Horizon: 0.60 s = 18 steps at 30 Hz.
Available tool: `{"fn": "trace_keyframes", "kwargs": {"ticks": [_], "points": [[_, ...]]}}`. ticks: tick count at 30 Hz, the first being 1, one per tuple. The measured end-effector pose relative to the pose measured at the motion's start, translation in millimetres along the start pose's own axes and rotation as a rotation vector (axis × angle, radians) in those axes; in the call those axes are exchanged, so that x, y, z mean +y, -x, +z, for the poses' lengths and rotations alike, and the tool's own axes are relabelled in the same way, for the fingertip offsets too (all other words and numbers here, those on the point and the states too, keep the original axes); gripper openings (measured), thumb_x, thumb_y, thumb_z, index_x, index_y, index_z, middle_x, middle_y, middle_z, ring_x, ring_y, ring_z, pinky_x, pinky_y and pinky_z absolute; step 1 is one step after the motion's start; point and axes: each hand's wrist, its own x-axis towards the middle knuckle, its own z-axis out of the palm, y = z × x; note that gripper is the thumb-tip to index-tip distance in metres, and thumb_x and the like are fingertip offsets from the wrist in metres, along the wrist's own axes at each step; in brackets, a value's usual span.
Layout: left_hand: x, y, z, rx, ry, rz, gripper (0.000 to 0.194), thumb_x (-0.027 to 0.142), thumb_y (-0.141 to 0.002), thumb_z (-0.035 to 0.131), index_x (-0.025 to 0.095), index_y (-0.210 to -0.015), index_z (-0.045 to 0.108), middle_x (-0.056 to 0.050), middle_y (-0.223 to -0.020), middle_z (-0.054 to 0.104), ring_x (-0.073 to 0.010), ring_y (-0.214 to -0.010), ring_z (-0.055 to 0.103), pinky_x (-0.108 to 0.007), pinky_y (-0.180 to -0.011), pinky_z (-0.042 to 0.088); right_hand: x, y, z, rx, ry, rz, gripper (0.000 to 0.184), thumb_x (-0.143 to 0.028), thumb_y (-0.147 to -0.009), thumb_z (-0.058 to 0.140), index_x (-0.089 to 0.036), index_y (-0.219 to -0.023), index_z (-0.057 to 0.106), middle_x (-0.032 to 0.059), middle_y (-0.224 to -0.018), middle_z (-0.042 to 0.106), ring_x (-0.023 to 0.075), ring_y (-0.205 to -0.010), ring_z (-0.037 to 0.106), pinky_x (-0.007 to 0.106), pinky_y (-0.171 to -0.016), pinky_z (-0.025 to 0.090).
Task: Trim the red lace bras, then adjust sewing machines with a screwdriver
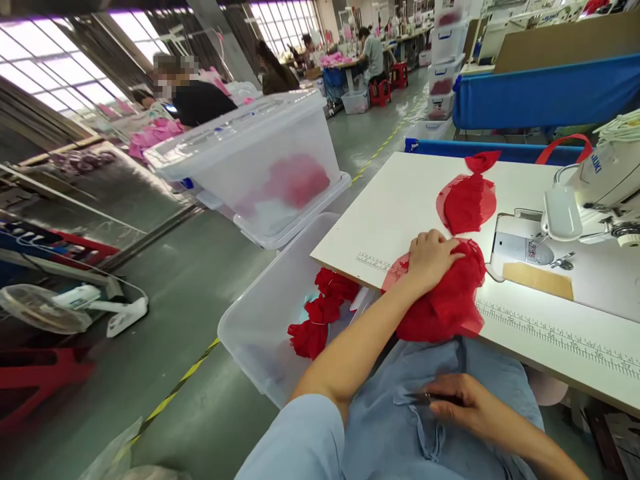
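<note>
My left hand point(433, 260) is on the near edge of the white sewing table, its fingers curled on a bunched pile of red sheer fabric point(443, 303). Part of this fabric hangs over the edge towards my lap. Just beyond lies a second red fabric piece point(467, 203), gathered at a narrow neck. Low over my blue-clad lap, my right hand point(463, 403) is closed around small dark thread snips point(419, 399), their tip pointing left and most of them hidden by the fingers. The sewing machine point(600, 187) stands to the right, its needle area apart from both hands.
An open clear bin point(260, 320) with tied red fabric bundles point(315, 320) sits left of the table point(370, 207). Behind it is a lidded plastic box point(240, 160). A fan point(50, 310) lies far left. Several people work in the background.
</note>
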Motion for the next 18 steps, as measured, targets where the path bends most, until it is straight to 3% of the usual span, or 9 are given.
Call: {"fn": "trace_keyframes", "kwargs": {"ticks": [3,5,7,9,11,14,18], "points": [[-6.5,59.2,11.0,-0.024,0.121,0.103,0.018,0.026,-0.096,0.049,0.019,-0.101,0.065,-0.006,-0.103,0.054,-0.0186,-0.091,0.053,-0.033,-0.084,0.045,-14.4,19.0,-21.0,-0.226,-0.130,-0.072,0.053,-0.065,-0.087,0.057,-0.018,-0.101,0.077,0.0042,-0.076,0.060,0.0163,-0.069,0.051,0.027,-0.065,0.039],[-14.2,112.5,4.4,-0.043,0.364,0.076,0.014,0.019,-0.094,0.051,0.018,-0.094,0.065,-0.003,-0.094,0.052,-0.0153,-0.085,0.053,-0.029,-0.080,0.046,-13.1,26.1,-30.9,-0.271,-0.234,-0.134,0.060,-0.072,-0.083,0.057,-0.018,-0.098,0.079,0.0036,-0.068,0.056,0.0139,-0.060,0.046,0.027,-0.059,0.037],[-24.6,160.5,-4.0,-0.088,0.649,-0.029,0.012,0.024,-0.091,0.057,0.019,-0.085,0.066,0.000,-0.087,0.049,-0.0134,-0.082,0.052,-0.026,-0.079,0.045,-5.4,24.1,-32.7,-0.093,-0.345,-0.143,0.059,-0.074,-0.080,0.059,-0.021,-0.093,0.080,0.0033,-0.064,0.057,0.0126,-0.055,0.044,0.026,-0.055,0.037],[-36.7,195.9,-7.8,-0.174,0.847,-0.159,0.015,0.031,-0.086,0.065,0.019,-0.078,0.068,0.000,-0.091,0.050,-0.0132,-0.086,0.053,-0.026,-0.082,0.044,3.4,13.5,-27.1,0.179,-0.407,-0.033,0.049,-0.068,-0.078,0.067,-0.024,-0.094,0.080,0.0050,-0.070,0.067,0.0150,-0.060,0.052,0.026,-0.059,0.044],[-48.0,218.3,-5.9,-0.283,0.968,-0.242,0.016,0.034,-0.081,0.071,0.019,-0.075,0.071,-0.001,-0.098,0.053,-0.0142,-0.091,0.054,-0.027,-0.086,0.043,9.2,-1.6,-18.5,0.303,-0.405,0.125,0.045,-0.063,-0.075,0.073,-0.026,-0.099,0.079,0.0072,-0.087,0.074,0.0218,-0.077,0.063,0.033,-0.075,0.052],[-56.8,234.3,0.4,-0.376,1.094,-0.308,0.018,0.036,-0.076,0.075,0.019,-0.074,0.072,-0.001,-0.087,0.060,-0.0145,-0.084,0.056,-0.027,-0.081,0.043,12.4,-21.1,-9.3,0.225,-0.339,0.217,0.049,-0.064,-0.072,0.074,-0.026,-0.102,0.078,0.0091,-0.103,0.075,0.0313,-0.104,0.064,0.045,-0.099,0.047],[-51.8,239.9,1.3,-0.357,1.117,-0.387,0.025,0.042,-0.076,0.074,0.018,-0.071,0.070,0.001,-0.073,0.064,-0.0131,-0.073,0.054,-0.025,-0.074,0.044,14.5,-29.6,-6.5,0.110,-0.339,0.181,0.048,-0.064,-0.077,0.071,-0.026,-0.105,0.077,0.0089,-0.107,0.074,0.0318,-0.110,0.064,0.045,-0.100,0.047]]}}
